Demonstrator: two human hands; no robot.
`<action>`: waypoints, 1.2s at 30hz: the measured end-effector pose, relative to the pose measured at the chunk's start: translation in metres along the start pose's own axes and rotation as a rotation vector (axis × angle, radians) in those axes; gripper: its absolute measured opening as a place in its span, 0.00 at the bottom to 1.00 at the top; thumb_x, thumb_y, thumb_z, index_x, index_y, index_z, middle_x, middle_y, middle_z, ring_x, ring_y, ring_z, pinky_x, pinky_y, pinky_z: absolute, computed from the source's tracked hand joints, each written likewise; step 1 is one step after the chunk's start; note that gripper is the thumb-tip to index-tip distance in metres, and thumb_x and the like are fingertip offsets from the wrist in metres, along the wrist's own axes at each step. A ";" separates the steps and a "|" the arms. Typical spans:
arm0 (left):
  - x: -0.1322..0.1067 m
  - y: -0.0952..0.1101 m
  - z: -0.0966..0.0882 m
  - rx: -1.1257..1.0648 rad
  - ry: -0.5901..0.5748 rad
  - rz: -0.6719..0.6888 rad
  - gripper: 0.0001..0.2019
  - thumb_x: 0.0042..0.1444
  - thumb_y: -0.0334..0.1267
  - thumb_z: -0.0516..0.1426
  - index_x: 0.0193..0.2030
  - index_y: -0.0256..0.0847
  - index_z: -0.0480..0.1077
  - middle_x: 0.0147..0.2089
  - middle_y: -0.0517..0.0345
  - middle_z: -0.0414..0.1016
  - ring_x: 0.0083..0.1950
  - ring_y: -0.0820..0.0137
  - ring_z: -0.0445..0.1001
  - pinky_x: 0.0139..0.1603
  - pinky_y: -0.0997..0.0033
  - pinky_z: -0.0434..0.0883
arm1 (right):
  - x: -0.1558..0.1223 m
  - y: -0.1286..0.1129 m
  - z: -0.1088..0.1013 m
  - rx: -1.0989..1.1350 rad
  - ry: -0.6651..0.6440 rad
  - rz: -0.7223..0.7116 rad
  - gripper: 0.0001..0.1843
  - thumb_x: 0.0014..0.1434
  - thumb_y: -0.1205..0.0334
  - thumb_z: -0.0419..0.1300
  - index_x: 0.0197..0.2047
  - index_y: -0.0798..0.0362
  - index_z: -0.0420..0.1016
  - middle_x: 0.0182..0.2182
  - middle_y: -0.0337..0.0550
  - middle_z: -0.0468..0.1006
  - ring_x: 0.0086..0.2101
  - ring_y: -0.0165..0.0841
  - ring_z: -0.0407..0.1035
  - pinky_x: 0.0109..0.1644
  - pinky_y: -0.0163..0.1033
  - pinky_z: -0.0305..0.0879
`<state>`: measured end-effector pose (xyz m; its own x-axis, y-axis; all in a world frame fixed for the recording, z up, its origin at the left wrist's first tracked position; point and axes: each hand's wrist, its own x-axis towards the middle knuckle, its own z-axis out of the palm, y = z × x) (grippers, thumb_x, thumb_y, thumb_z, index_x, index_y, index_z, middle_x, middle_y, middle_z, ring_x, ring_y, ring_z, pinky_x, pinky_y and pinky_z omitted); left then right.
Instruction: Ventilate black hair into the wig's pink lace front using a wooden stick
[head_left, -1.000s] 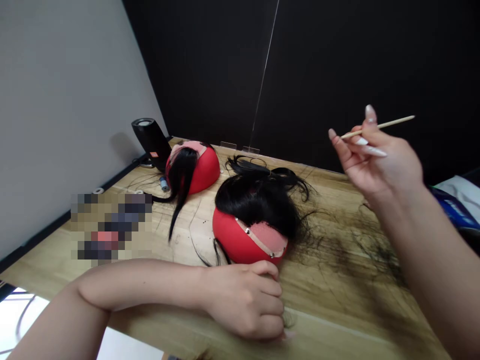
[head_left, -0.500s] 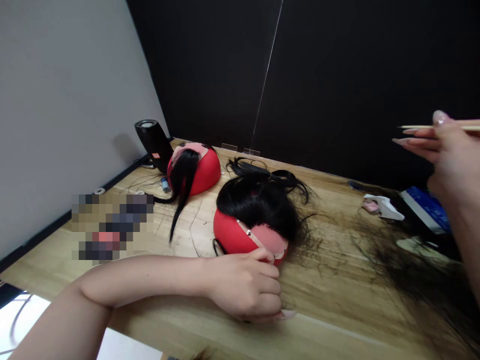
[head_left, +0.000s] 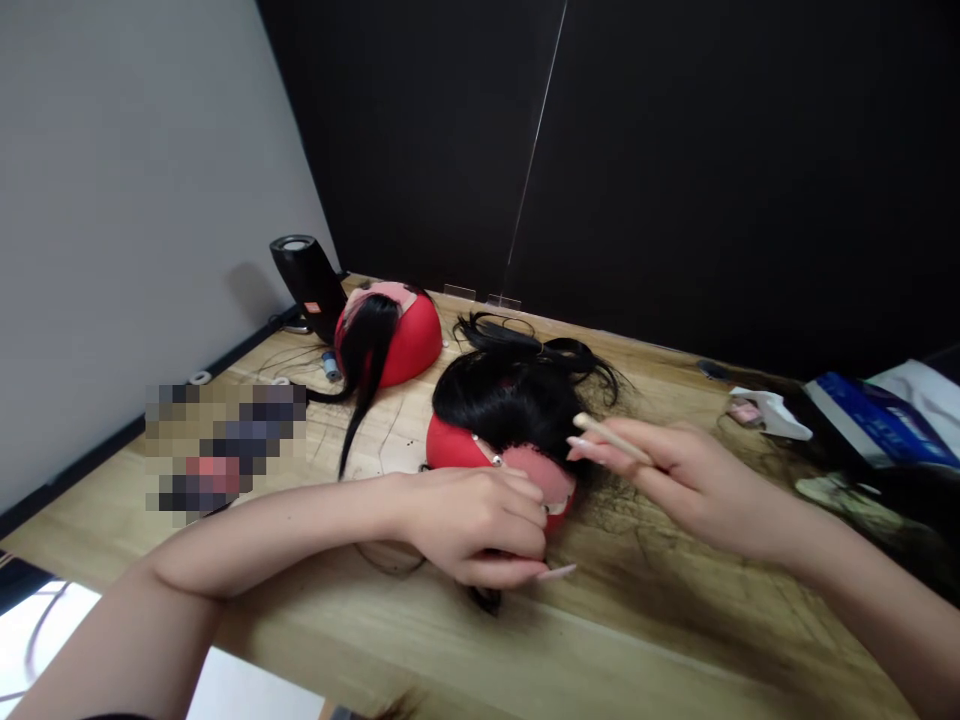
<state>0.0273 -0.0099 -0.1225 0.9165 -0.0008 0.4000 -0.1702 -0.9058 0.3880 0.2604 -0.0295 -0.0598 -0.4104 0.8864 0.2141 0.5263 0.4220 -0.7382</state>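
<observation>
The left hand [head_left: 476, 525] is clasping a red wig head [head_left: 450, 447] lying on the tabletop [head_left: 420, 640], while the right hand [head_left: 697, 490], close but apart, is pinching a wooden stick [head_left: 611, 438] beside the black hair [head_left: 502, 395]

You're in what looks like a small wig-making workshop. Your wooden table [head_left: 480, 650] is scattered with loose black hair strands [head_left: 626, 535], and a far red wig block [head_left: 416, 345] and a nearer red wig block [head_left: 454, 450] sit on it, both with black hair and pink lace patches. A grey wall [head_left: 135, 200] and a black wall [head_left: 712, 170] enclose the corner, with a black portable speaker [head_left: 307, 275] standing at the back.
</observation>
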 end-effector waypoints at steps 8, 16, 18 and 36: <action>0.001 0.002 0.000 0.015 0.016 0.013 0.15 0.66 0.33 0.49 0.26 0.39 0.65 0.26 0.55 0.71 0.31 0.70 0.66 0.39 0.69 0.67 | 0.026 0.016 0.018 -0.175 -0.294 -0.080 0.15 0.68 0.59 0.51 0.47 0.49 0.78 0.31 0.36 0.80 0.27 0.27 0.68 0.32 0.31 0.60; 0.000 0.001 0.001 0.026 -0.004 -0.007 0.15 0.67 0.34 0.50 0.26 0.40 0.64 0.27 0.55 0.72 0.32 0.71 0.67 0.39 0.70 0.67 | 0.027 0.018 0.022 -0.155 -0.296 -0.013 0.09 0.62 0.65 0.56 0.46 0.50 0.73 0.18 0.29 0.69 0.18 0.24 0.57 0.24 0.30 0.51; 0.000 0.001 0.001 0.015 -0.005 -0.003 0.15 0.67 0.34 0.50 0.26 0.40 0.64 0.27 0.55 0.72 0.32 0.70 0.68 0.39 0.70 0.67 | 0.027 0.017 0.021 -0.129 -0.367 0.007 0.11 0.61 0.68 0.54 0.47 0.51 0.70 0.20 0.30 0.74 0.19 0.25 0.63 0.26 0.30 0.55; 0.000 0.000 0.001 -0.003 -0.011 -0.003 0.15 0.66 0.35 0.50 0.26 0.42 0.62 0.27 0.54 0.72 0.32 0.68 0.67 0.39 0.68 0.67 | 0.043 0.010 0.016 -0.186 -0.366 0.061 0.13 0.64 0.56 0.54 0.30 0.54 0.66 0.22 0.33 0.62 0.24 0.24 0.54 0.30 0.33 0.51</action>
<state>0.0279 -0.0104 -0.1235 0.9208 -0.0030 0.3900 -0.1686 -0.9047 0.3912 0.2363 0.0101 -0.0680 -0.5943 0.7989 -0.0923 0.6694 0.4278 -0.6074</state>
